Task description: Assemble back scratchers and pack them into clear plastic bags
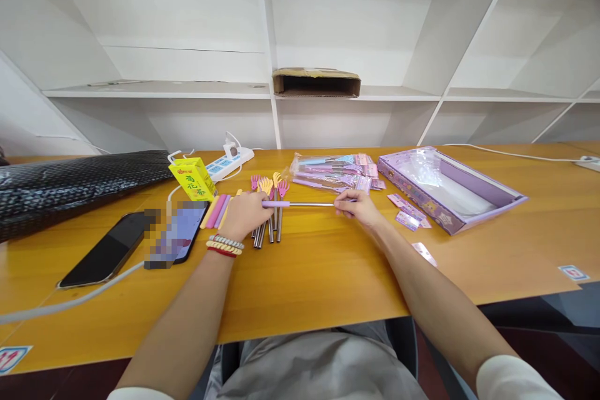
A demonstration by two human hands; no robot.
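A back scratcher (312,204) with a purple handle and thin metal rod is stretched level between my hands. My left hand (246,214) is closed around its purple handle. At the rod's other end, my right hand (357,206) pinches it, and the fingers hide the tip. Beside and behind my left hand lie several claw-shaped scratcher heads (282,187) in yellow and pink on metal tubes (279,225). Left of that hand, several pink, purple and yellow handle sleeves (217,211) lie side by side, partly covered by the hand.
Bagged back scratchers (328,169) lie behind my hands. A purple display box (450,190) stands right, near small cards (407,220). Leftward are a yellow drink carton (193,179), two phones (107,250), a white cable (89,295), a power strip (229,164) and a black wrapped roll (84,190).
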